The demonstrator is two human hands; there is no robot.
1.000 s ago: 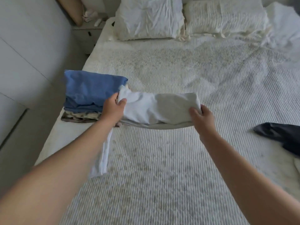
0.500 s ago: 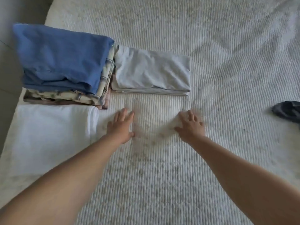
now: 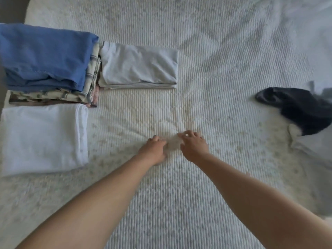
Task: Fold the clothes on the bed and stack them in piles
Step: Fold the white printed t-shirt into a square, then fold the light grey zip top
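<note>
Both hands, left hand [image 3: 154, 150] and right hand [image 3: 193, 146], pinch a small pale cloth [image 3: 173, 143] with curled fingers, below the folded grey shirt [image 3: 138, 66]. It looks light and floppy; corners seem the best hold.

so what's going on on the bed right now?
A person is folding laundry on the bed. Both hands, left hand and right hand, are close together on the cover; blur hides whether they pinch it. Folded already: a pale grey garment, a blue-topped stack and a white piece. A dark garment lies unfolded to the right.
</note>
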